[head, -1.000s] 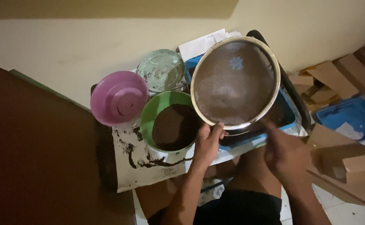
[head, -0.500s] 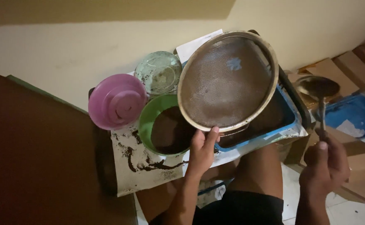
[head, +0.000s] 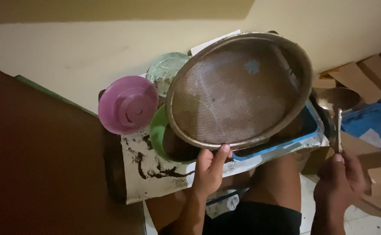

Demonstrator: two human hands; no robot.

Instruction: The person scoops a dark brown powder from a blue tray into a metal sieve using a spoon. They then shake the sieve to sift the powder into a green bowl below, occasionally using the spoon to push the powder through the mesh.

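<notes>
Left hand [head: 209,170]: clamped on near rim of round mesh sieve [head: 238,89], tilted, face toward camera. Right hand [head: 339,182]: gripping metal ladle [head: 337,104], handle pointing away, bowl beyond fingers.

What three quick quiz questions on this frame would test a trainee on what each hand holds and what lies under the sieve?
1. True or false: the left hand grips the round mesh sieve by its near rim.
2. What does the right hand hold? A) a purple lid B) a metal ladle C) a cardboard flap
3. Fill in: beneath the tilted sieve sit a green bowl with dark contents and a ____ tray.

Key: 1 true; 2 B; 3 blue.
</notes>
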